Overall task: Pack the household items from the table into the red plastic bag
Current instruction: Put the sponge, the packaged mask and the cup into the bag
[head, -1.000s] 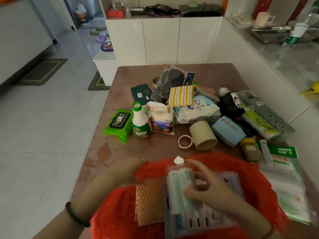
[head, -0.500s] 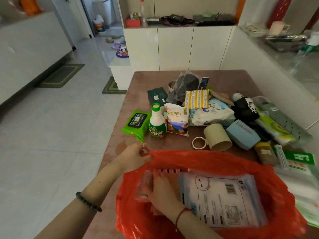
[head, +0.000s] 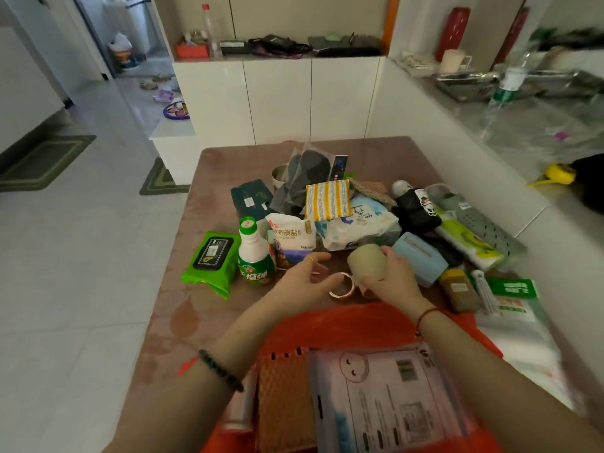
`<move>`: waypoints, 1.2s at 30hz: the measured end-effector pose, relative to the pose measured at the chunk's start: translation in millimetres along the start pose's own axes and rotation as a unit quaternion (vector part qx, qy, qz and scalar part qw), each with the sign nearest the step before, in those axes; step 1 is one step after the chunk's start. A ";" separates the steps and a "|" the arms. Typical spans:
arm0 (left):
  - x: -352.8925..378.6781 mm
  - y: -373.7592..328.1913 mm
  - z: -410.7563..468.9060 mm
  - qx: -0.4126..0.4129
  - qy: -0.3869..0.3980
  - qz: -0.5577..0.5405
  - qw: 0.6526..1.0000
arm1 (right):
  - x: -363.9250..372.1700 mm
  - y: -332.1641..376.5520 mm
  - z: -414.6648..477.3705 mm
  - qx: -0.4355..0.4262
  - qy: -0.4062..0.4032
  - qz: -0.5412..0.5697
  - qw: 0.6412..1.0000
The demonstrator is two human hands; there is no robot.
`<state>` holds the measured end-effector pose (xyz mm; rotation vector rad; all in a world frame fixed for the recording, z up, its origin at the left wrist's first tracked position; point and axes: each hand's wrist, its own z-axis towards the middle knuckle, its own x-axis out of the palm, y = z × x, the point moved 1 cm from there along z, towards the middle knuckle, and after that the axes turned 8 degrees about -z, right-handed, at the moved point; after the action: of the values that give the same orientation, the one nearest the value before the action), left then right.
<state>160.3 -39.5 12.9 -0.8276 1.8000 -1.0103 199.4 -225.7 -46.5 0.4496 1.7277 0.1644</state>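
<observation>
Near the counter's (head: 222,165) left edge, a green wipes pack (head: 212,256) and green-capped white bottle (head: 255,256) head a pile not yet packed. The left hand (head: 304,281) spreads loosely by a shiny tape ring (head: 342,288); the right hand (head: 390,281) grips a beige cup (head: 366,261). The red plastic bag (head: 343,325) at the near edge holds an orange mesh pad (head: 281,397) and white packet (head: 392,407).

red bag (head: 359,325), beige cup (head: 367,261), yellow-striped pouch (head: 328,200)

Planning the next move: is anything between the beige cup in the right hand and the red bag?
Only the tape roll lies near that path, by the left hand. The right hand grips the beige cup; the red bag gapes open nearer.
</observation>
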 end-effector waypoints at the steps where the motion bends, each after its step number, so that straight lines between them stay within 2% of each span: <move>1: 9.9 -0.6 6.5 -0.007 0.011 -0.010 1.000 | 8.8 -4.7 9.6 0.016 0.025 -0.003 1.000; 3: 25.8 0.3 13.0 -0.010 0.034 -0.010 0.999 | 22.8 -11.8 20.8 0.069 0.056 0.048 0.995; 5: 35.4 3.6 12.7 -0.019 0.083 0.070 0.994 | 28.9 -16.5 27.2 0.076 0.065 0.053 0.994; 8: 39.2 9.3 10.2 -0.026 0.150 0.295 0.943 | 19.2 -20.4 28.8 0.011 0.001 0.064 0.998; 10: 36.7 13.4 14.7 -0.016 0.118 0.372 0.921 | -1.7 -20.7 14.0 -0.029 -0.045 0.174 0.983; 11: 34.1 15.5 18.5 -0.013 0.083 0.367 0.926 | -15.8 -21.2 2.0 -0.049 -0.050 0.250 0.966; 12: 30.9 17.4 21.9 -0.009 0.047 0.335 0.941 | -28.1 -24.5 -11.4 -0.068 -0.021 0.332 0.941; 14: 23.3 19.8 27.9 0.011 -0.011 0.243 0.970 | -54.8 -35.7 -45.2 -0.114 0.118 0.514 0.842; 15: 19.9 18.6 29.3 0.022 -0.032 0.205 0.978 | -62.2 -44.1 -60.8 -0.127 0.202 0.557 0.795; 16: 17.2 15.5 29.6 0.033 -0.047 0.173 0.983 | -65.1 -51.8 -74.4 -0.143 0.271 0.544 0.781; 17: 15.5 11.7 29.1 0.045 -0.057 0.145 0.987 | -63.4 -58.2 -84.9 -0.176 0.320 0.489 0.792; 18: 14.5 7.2 27.9 0.059 -0.061 0.125 0.988 | -57.0 -61.7 -90.5 -0.206 0.346 0.409 0.819; 20: 13.0 -0.9 25.5 0.078 -0.063 0.107 0.989 | -33.2 -60.4 -95.3 -0.213 0.335 0.285 0.872; 21: 12.5 -3.6 24.4 0.083 -0.063 0.100 0.990 | -19.6 -53.3 -94.1 -0.186 0.327 0.288 0.881; 23: 12.0 -8.5 22.0 0.097 -0.055 0.088 0.990 | 6.0 -28.3 -91.1 -0.126 0.307 0.355 0.874; 25: 11.4 -11.1 19.4 0.112 -0.046 0.089 0.989 | 26.1 2.1 -86.9 -0.109 0.277 0.394 0.870; 28: 10.5 -9.3 14.6 0.115 -0.033 0.098 0.988 | 50.3 36.0 -79.4 -0.145 0.251 0.321 0.902; 31: 9.5 -2.2 11.5 0.114 -0.017 0.108 0.987 | 55.6 40.7 -81.3 -0.179 0.209 0.233 0.933; 34: 8.0 6.3 12.4 0.106 -0.008 0.101 0.989 | 23.5 20.8 -89.2 -0.232 0.235 0.198 0.923; 36: 8.0 10.4 13.8 0.104 -0.007 0.094 0.990 | -17.1 0.1 -84.4 -0.249 0.237 0.236 0.909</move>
<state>168.6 -45.6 -3.1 -0.5255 1.6917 -1.0443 120.2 -220.6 -13.2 0.4598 1.9246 1.1177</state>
